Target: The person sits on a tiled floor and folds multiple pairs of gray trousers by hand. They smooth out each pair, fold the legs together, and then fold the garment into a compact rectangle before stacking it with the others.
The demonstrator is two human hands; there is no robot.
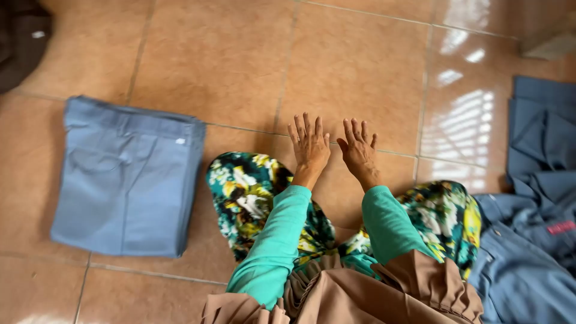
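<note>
Left hand [309, 147] and right hand [359, 150] side by side, fingers spread, holding nothing, over tan tiled floor [354, 66]. Folded grey-blue fabric stack [129, 177] w/ small white tag lies well left; loose blue garments [531, 240] at right edge.

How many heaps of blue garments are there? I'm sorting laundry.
2: a folded stack left of the hands, and a loose pile at the right edge, partly cut off, so more may be hidden.

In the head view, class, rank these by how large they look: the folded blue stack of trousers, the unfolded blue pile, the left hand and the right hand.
1. Folded blue stack, fully in view.
2. Unfolded blue pile; the frame edge cuts it off, so its rank is unsure.
3. Left hand and right hand: they look alike, so unranked.
</note>
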